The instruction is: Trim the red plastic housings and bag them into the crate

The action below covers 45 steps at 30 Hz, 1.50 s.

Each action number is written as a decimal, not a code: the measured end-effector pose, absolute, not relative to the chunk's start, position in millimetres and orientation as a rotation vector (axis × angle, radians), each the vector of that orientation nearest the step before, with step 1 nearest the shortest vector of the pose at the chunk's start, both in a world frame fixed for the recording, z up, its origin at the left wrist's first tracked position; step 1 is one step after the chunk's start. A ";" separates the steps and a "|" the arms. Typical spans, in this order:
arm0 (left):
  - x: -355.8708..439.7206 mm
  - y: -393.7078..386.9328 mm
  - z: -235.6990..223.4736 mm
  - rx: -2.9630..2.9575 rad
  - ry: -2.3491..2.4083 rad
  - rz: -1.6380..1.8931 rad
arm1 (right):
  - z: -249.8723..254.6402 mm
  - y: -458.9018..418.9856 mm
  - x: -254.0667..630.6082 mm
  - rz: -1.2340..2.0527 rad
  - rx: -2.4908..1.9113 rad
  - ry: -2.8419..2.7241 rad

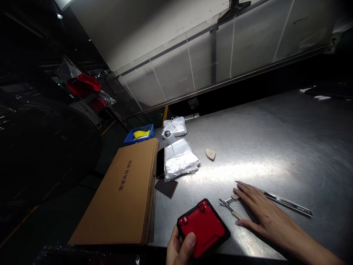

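Note:
My left hand [181, 246] grips a square plastic part [208, 228] at the table's front edge. A black rim surrounds its red face, and two small red fittings stand along one side. My right hand [264, 213] rests low over the metal table with thumb and fingers spread. Between its thumb and forefinger lie the pale handles of a pair of nippers [227, 203], jaws parted and pointing left. A long, thin metal tool [286, 201], perhaps a craft knife, lies partly beneath the right fingers; its tip shows past them.
Stacked cardboard [124, 195] stands left of the steel table [264, 140]. Near it are clear plastic bags [180, 160], a dark square piece [166, 187], a pump bottle [169, 137] and a blue bin [139, 134]. A beige wedge [210, 154] lies mid-table.

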<state>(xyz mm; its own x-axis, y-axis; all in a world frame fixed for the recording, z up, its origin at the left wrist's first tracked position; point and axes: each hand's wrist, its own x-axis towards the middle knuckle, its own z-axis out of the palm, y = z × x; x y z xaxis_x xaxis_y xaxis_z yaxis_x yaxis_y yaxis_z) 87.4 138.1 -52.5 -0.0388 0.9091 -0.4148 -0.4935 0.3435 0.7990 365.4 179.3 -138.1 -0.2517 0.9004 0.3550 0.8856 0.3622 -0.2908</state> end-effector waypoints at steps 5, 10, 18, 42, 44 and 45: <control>83.1 138.9 -46.5 0.446 1.158 1.247 | -144.4 172.4 341.4 -0.205 -1.480 -2.147; 80.4 141.0 -34.4 0.488 1.240 1.263 | -119.9 178.9 330.1 -0.086 -1.569 -2.031; 76.0 141.6 -24.6 0.525 1.325 1.374 | -58.2 156.8 314.8 0.595 -1.383 -1.846; 73.1 139.8 -33.9 0.582 1.338 1.381 | -58.2 144.0 307.9 0.747 -1.262 -1.853; 72.7 139.4 -34.8 0.581 1.333 1.375 | -58.1 143.4 307.5 0.714 -1.264 -1.868; 72.5 139.2 -35.1 0.583 1.330 1.373 | -58.3 142.9 307.3 0.694 -1.264 -1.879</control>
<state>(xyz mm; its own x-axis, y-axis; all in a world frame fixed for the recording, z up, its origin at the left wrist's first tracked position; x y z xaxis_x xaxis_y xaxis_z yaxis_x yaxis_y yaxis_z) 72.5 139.2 -35.1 -0.2946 0.8997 -0.3222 -0.3502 0.2120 0.9123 307.3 142.9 -58.3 -0.2273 0.9310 0.2858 0.5216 0.3642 -0.7715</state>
